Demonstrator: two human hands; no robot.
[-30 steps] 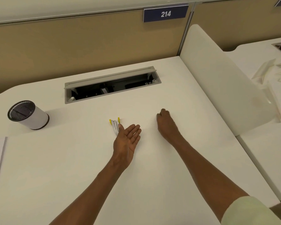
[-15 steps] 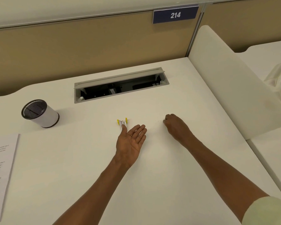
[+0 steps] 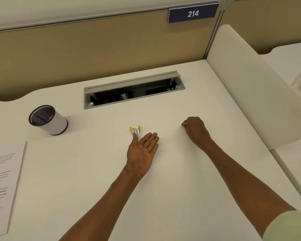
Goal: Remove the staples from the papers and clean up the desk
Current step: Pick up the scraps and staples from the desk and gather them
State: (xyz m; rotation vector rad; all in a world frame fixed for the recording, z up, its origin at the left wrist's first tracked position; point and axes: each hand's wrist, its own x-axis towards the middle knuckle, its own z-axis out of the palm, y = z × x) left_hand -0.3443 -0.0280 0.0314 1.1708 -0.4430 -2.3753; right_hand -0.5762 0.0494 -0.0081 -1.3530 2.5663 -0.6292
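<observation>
Nearest you, your two forearms stretched out over the white desk [image 3: 181, 197], a pale sleeve [image 3: 288, 226] showing at the right edge. At the near left, the printed papers [image 3: 2, 185] lay flat on the desk, cut off by the frame's edge. Your left hand [image 3: 142, 151] lay palm up, fingers straight and relaxed, its grip open and holding nothing; the thumb tip touched the staple remover [image 3: 135, 130], whose yellow-tipped handles pointed away from you on the desk. Over to the right, your right hand [image 3: 195, 129] rested knuckles up with the fingers curled under, grip closed; whether anything sat pinched inside, I couldn't tell. Farther left stood the white cup with the dark mesh top [image 3: 48, 120]. Beyond that, the grey cable tray [image 3: 134, 89] sat open in the desk, and at the back a partition carried the blue sign reading 214 [image 3: 193, 13].
</observation>
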